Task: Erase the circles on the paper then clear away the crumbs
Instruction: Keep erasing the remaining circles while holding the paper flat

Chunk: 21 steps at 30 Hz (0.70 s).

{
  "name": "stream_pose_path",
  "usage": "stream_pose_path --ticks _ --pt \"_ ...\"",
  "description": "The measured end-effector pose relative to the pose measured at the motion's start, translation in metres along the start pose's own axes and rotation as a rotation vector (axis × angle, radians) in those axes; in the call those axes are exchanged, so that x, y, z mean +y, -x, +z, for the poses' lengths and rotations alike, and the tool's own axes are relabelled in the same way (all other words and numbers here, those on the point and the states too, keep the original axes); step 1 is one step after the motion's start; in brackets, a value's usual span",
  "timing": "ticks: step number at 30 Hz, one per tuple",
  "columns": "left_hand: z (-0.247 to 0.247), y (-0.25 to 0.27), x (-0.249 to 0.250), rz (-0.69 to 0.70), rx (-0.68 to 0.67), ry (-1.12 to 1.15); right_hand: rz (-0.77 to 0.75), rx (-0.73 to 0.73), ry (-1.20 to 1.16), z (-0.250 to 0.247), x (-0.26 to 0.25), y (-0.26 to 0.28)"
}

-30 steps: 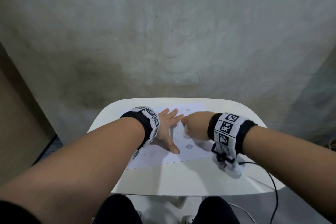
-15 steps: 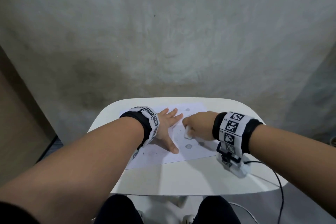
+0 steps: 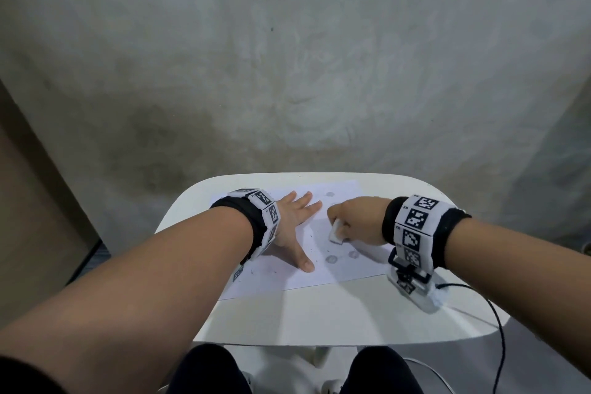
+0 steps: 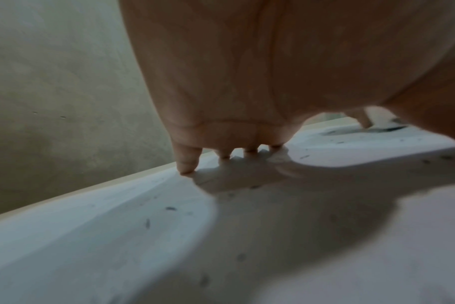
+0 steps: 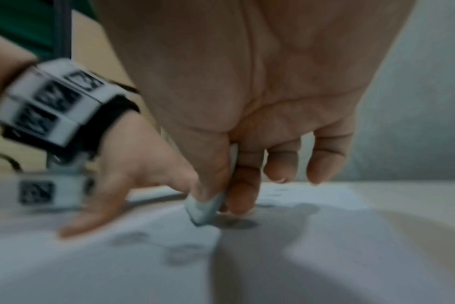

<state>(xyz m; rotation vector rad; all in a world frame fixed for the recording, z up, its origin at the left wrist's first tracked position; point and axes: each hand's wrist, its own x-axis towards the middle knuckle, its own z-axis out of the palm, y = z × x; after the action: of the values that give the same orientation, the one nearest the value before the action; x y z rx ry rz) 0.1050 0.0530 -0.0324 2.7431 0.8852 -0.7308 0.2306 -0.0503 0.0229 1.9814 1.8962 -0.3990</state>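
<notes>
Head view shows the paper [image 3: 319,249] lying on the small white table [image 3: 319,313], with pencil circles [image 3: 331,259] not yet erased near its front edge. The right hand [image 3: 355,221] pinches a white eraser [image 3: 336,231] against the sheet — the left hand [image 3: 292,224] presses flat, fingers spread. Hard rubbing could wrinkle or tear the paper if this hand slips. The crumbs [image 4: 170,208] are tiny and blurred — their amount is unclear.

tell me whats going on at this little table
A person is rubbing pencil circles off a sheet of paper on a small white table. The right hand pinches a white eraser against the sheet, while the left hand lies flat with fingers spread, holding the paper down. At least three circles remain, and dark crumbs lie scattered on the sheet.
</notes>
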Motion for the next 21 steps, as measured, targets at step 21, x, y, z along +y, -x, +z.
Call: stream_pose_path --ticks 21 --pt "0.000 0.002 0.005 -0.008 0.017 -0.037 -0.097 0.064 0.190 0.018 -0.028 0.001"
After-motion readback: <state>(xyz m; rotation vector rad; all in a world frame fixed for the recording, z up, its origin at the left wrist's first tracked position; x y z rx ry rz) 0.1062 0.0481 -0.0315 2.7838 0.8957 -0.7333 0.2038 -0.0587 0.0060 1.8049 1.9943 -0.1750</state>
